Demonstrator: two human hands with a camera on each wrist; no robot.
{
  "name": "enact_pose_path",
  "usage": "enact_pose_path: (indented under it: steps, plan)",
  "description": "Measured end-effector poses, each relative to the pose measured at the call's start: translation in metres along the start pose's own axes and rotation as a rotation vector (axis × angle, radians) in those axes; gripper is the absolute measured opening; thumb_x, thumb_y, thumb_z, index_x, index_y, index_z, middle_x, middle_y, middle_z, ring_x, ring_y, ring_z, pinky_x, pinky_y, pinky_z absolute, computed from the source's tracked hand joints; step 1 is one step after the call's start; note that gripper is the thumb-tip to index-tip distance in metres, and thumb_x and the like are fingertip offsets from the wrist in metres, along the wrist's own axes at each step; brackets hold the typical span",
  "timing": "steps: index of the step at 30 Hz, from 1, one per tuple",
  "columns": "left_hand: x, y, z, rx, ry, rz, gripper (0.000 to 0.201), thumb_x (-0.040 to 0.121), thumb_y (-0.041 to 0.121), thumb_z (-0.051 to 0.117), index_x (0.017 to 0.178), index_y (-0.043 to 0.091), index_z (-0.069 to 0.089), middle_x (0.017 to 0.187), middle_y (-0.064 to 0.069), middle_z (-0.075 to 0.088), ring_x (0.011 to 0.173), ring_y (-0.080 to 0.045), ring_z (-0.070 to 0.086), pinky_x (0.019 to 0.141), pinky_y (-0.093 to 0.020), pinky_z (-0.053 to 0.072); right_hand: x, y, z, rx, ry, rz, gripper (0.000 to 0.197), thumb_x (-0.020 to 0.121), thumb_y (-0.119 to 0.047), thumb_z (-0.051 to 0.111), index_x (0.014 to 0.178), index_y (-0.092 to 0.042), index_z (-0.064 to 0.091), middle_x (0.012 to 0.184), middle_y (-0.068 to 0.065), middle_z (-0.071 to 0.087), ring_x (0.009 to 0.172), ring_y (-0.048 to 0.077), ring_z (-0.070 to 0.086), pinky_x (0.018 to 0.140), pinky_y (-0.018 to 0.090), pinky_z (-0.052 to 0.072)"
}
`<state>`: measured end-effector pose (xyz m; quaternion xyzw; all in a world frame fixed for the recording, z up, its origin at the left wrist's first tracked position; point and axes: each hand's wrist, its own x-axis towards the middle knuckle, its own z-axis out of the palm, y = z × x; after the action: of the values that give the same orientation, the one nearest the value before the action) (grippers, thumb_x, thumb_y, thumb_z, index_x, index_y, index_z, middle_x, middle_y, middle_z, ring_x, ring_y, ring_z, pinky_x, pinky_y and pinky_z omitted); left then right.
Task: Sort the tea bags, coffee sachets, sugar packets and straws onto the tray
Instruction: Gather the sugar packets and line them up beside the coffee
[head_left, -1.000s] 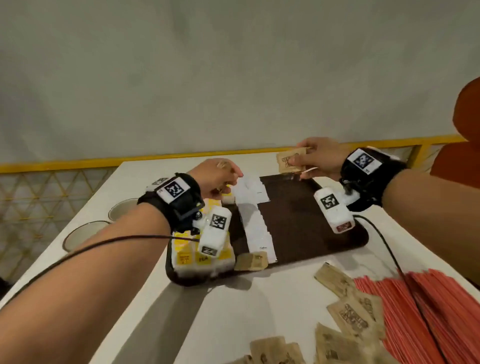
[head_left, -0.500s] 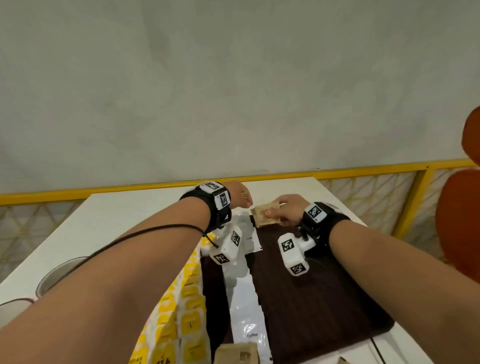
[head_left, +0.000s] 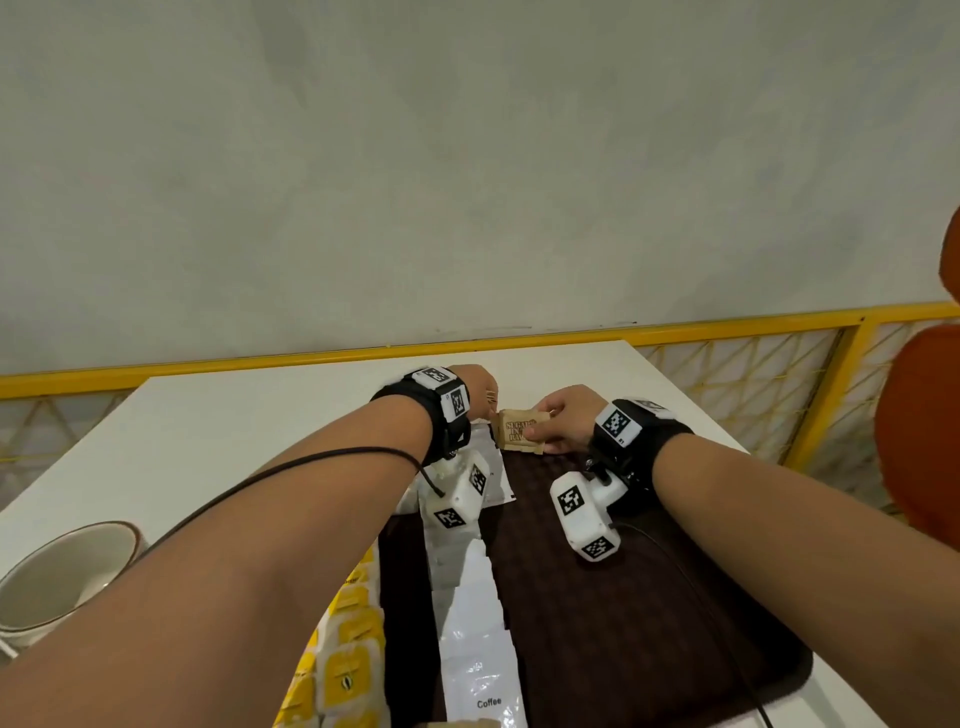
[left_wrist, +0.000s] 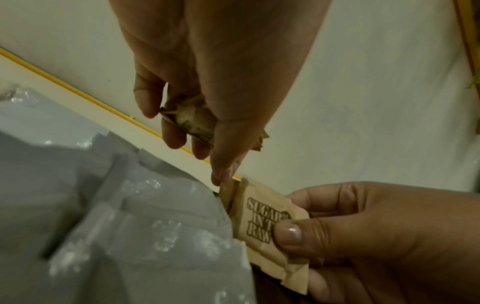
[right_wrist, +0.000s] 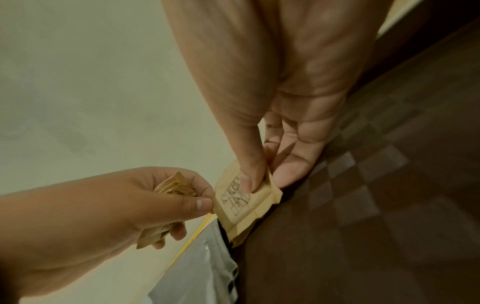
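Note:
A dark brown tray (head_left: 649, 597) lies on the white table (head_left: 234, 431). On it are a row of white coffee sachets (head_left: 478, 623) and, at its left, yellow tea bags (head_left: 348, 670). My right hand (head_left: 563, 423) pinches brown sugar packets (head_left: 519, 439) between thumb and fingers at the tray's far edge, beside the coffee sachets (left_wrist: 130, 226). My left hand (head_left: 475, 389) grips a crumpled bunch of sugar packets (left_wrist: 192, 119) in its curled fingers. Its thumb (right_wrist: 197, 203) touches the edge of the right hand's sugar packets (right_wrist: 241, 203). No straws are in view.
A white cup (head_left: 62, 577) stands at the table's left edge. A yellow rail (head_left: 727, 332) runs behind the table under a grey wall. An orange chair (head_left: 919, 431) is at the right. Black cables trail from both wrists across the tray.
The head view has moved in over the tray. My right hand has carried its sugar packets left to the tray's far edge. My left hand has come forward to meet them.

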<state>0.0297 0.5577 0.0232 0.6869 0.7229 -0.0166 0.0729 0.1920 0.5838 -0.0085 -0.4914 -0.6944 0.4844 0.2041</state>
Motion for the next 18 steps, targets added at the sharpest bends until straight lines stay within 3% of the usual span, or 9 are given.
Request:
enact_pose_path:
  steps: [2, 5, 10, 14, 18]
  plan:
    - [0.0018, -0.0017, -0.0002, 0.009, 0.003, -0.013, 0.025, 0.092, 0.026, 0.060, 0.110, 0.008, 0.067, 0.113, -0.008, 0.065, 0.090, -0.021, 0.056, 0.075, -0.030, 0.043, 0.0021, -0.0005, 0.0007, -0.008, 0.006, 0.011, 0.024, 0.079, 0.001, 0.073, 0.101, 0.002, 0.064, 0.081, 0.013, 0.064, 0.062, 0.019, 0.061, 0.053, 0.021, 0.055]
    - [0.0037, -0.0042, 0.0004, 0.000, 0.012, -0.027, 0.024, 0.093, 0.025, 0.060, 0.109, 0.008, 0.067, 0.112, -0.008, 0.065, 0.088, -0.020, 0.055, 0.075, -0.029, 0.044, 0.0060, -0.0020, 0.0014, -0.011, 0.048, 0.035, 0.023, 0.077, 0.002, 0.075, 0.089, -0.006, 0.057, 0.078, 0.015, 0.066, 0.059, 0.021, 0.062, 0.054, 0.025, 0.056]
    - [0.0042, -0.0078, 0.0038, -0.034, 0.033, -0.040, 0.021, 0.092, 0.023, 0.060, 0.106, 0.009, 0.068, 0.110, -0.007, 0.066, 0.086, -0.020, 0.054, 0.071, -0.027, 0.043, 0.0079, -0.0032, -0.0037, -0.021, 0.042, 0.032, 0.019, 0.078, 0.005, 0.073, 0.086, -0.004, 0.058, 0.081, 0.020, 0.068, 0.057, 0.022, 0.063, 0.069, 0.035, 0.058]
    - [0.0027, -0.0076, 0.0051, -0.070, 0.047, -0.045, 0.021, 0.091, 0.021, 0.059, 0.106, 0.010, 0.068, 0.111, -0.007, 0.066, 0.087, -0.020, 0.054, 0.072, -0.027, 0.043, 0.0066, -0.0021, -0.0051, -0.066, 0.044, 0.021, 0.022, 0.075, 0.005, 0.076, 0.078, -0.005, 0.056, 0.090, 0.026, 0.069, 0.073, 0.032, 0.067, 0.081, 0.046, 0.057]
    - [0.0001, -0.0049, 0.0045, -0.101, 0.058, -0.039, 0.022, 0.091, 0.022, 0.060, 0.108, 0.010, 0.068, 0.113, -0.007, 0.065, 0.090, -0.020, 0.054, 0.077, -0.029, 0.044, 0.0074, -0.0012, -0.0036, -0.054, 0.051, 0.035, 0.024, 0.075, 0.006, 0.075, 0.077, -0.006, 0.054, 0.093, 0.027, 0.069, 0.082, 0.037, 0.070, 0.082, 0.046, 0.057]
